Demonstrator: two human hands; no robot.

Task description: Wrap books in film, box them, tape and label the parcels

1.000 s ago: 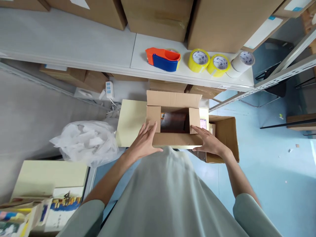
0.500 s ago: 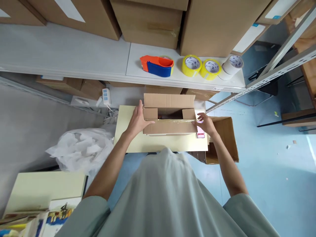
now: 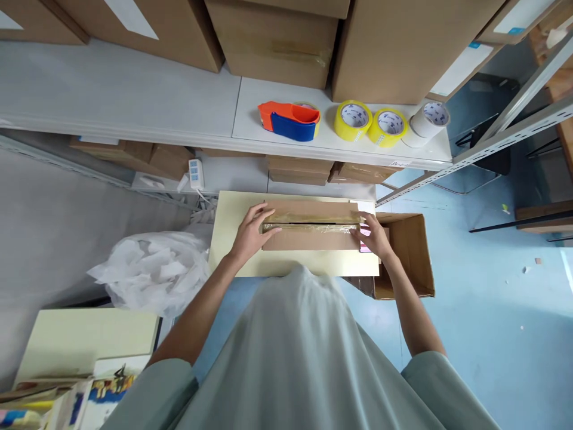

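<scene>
A long cardboard box (image 3: 310,240) lies on the pale yellow tabletop (image 3: 286,264). Its two long flaps are folded down and nearly meet, with a narrow dark gap between them and shiny clear tape along their edges. At the box's left end my left hand (image 3: 251,234) grips it, thumb on the near flap and fingers on the far one. My right hand (image 3: 374,235) holds the right end the same way, fingertips at both flap edges. Partly under the right hand is a pink-and-white printed item (image 3: 365,246). The box's contents are hidden.
On the shelf ahead (image 3: 170,107) sit an orange-and-blue tape dispenser (image 3: 290,122), yellow tape rolls (image 3: 353,120), white rolls (image 3: 428,122) and large cartons. An open carton (image 3: 405,257) stands right of the table. A white plastic bag (image 3: 152,266) lies left, books (image 3: 67,400) lower left.
The far long flap, upright before, is now folded down over the opening, covering the short end flaps. Both hands have shifted slightly and their fingers now reach onto the far flap.
</scene>
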